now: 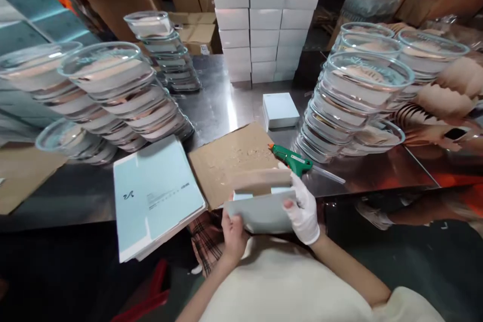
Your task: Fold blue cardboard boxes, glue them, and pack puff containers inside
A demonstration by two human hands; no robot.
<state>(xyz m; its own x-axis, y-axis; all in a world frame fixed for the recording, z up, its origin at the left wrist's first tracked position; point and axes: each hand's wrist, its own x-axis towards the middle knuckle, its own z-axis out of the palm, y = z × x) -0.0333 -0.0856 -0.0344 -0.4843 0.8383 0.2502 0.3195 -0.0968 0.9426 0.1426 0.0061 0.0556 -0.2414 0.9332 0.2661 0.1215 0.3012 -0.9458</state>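
Observation:
Between my hands is a pale cardboard box, partly folded, its brown inside facing away from me. My bare left hand grips its left end, thumb on the near wall. On the right end, my right hand in a white glove with bare fingertips closes round the corner. Just beyond the box lies a brown cardboard sheet with small bits scattered on it. A green glue gun with a clear glue stick rests at its right edge. To the left sits a stack of flat light-blue printed box sheets.
Tall stacks of glass dishes stand at left and right. A small white box lies on the metal table, before a wall of stacked white boxes. Another person's hand is at far right.

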